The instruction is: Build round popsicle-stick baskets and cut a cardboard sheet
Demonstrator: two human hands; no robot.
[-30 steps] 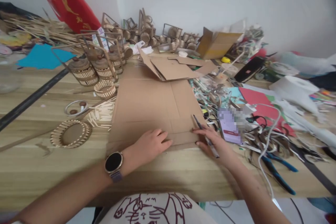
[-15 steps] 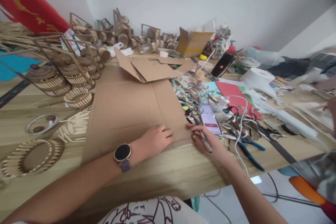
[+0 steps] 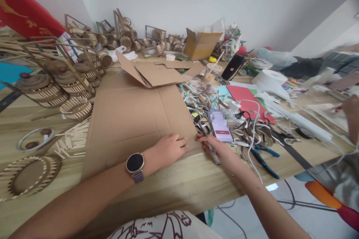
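Observation:
A large brown cardboard sheet (image 3: 131, 108) lies on the wooden table in front of me. My left hand (image 3: 171, 150) rests palm down on its near right part, fingers stretched out and slightly bent, holding nothing; a round-faced watch (image 3: 135, 163) is on that wrist. At the sheet's right edge, my right hand (image 3: 214, 147) is closed around a slim grey pen-like tool (image 3: 215, 155), whose exact kind I cannot make out. A phone (image 3: 221, 129) with a lit screen lies just beyond my right hand. Folded cardboard pieces (image 3: 159, 74) lie over the sheet's far edge.
Lidded wooden slat buckets (image 3: 42, 89) and loose sticks (image 3: 73, 138) stand and lie at left. Blue-handled pliers (image 3: 263, 160), a white cable (image 3: 254, 138) and scraps crowd the right. A cardboard box (image 3: 202, 44) is at the back. Another person's hand (image 3: 352, 114) shows at far right.
The view has shifted slightly, so most things appear further left. My right hand with the tool has moved a little closer to the sheet's edge. The other person's hand has come further into view.

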